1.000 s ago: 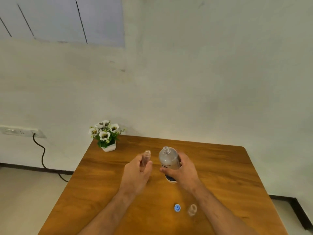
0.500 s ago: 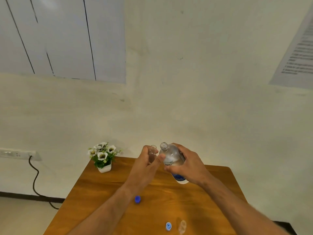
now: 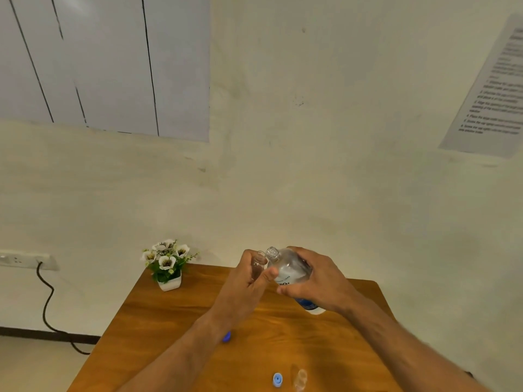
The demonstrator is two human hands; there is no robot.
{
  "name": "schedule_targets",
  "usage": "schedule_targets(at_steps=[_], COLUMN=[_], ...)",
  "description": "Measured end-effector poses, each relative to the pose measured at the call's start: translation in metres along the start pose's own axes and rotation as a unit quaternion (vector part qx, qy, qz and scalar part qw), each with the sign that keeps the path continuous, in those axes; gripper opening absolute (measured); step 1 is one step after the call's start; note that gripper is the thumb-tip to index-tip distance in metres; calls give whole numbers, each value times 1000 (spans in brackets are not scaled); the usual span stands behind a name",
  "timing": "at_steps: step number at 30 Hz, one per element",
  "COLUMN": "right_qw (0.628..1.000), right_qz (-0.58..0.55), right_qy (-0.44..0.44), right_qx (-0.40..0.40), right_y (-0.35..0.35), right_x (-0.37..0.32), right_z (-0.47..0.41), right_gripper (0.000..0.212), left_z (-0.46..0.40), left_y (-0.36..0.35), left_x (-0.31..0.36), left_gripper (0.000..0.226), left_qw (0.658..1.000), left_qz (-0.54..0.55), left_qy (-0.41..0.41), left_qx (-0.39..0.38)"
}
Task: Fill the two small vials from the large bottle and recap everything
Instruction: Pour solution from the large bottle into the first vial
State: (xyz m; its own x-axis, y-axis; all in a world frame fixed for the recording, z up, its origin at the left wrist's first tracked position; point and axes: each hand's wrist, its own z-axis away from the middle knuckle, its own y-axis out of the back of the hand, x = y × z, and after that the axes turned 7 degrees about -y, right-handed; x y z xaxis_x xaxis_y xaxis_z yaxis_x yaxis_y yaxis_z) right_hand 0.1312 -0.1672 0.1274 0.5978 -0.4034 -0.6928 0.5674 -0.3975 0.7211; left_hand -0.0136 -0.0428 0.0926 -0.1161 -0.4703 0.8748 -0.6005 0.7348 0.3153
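Observation:
My left hand [image 3: 243, 290] holds a small clear vial [image 3: 258, 266] upright above the wooden table [image 3: 169, 329], its mouth open. My right hand [image 3: 317, 281] grips the large clear bottle [image 3: 288, 271], uncapped and tilted left, its neck right beside the vial's mouth. A second small clear vial [image 3: 300, 379] stands on the table near the front edge, with a light blue cap [image 3: 277, 379] just left of it. A darker blue cap [image 3: 227, 336] lies on the table, partly hidden by my left forearm.
A small white pot of white flowers [image 3: 167, 265] stands at the table's far left corner. Behind is a plain wall with a socket and black cable [image 3: 46, 301] at the left and a printed sheet [image 3: 492, 89] at the upper right.
Both hands have lifted the vial and bottle off the table and brought them together. The bottle has tipped further toward the vial's mouth. The view has tilted upward.

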Motion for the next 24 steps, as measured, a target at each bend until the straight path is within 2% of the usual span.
schedule_targets(at_steps=[6,24], right_qw=[999,996], right_qz=[38,82], right_qy=[10,-10], right_qx=[-13,-33], right_y=[2,-5], right_x=[-3,1], right_z=[-2,-11], right_gripper=[84,90], left_z=[1,0], left_y=[2,6], left_x=[-8,-26], left_gripper=[44,37], left_qw=[1000,999], left_qz=[3,27], left_qy=[-1,8], left_qx=[-8,-17])
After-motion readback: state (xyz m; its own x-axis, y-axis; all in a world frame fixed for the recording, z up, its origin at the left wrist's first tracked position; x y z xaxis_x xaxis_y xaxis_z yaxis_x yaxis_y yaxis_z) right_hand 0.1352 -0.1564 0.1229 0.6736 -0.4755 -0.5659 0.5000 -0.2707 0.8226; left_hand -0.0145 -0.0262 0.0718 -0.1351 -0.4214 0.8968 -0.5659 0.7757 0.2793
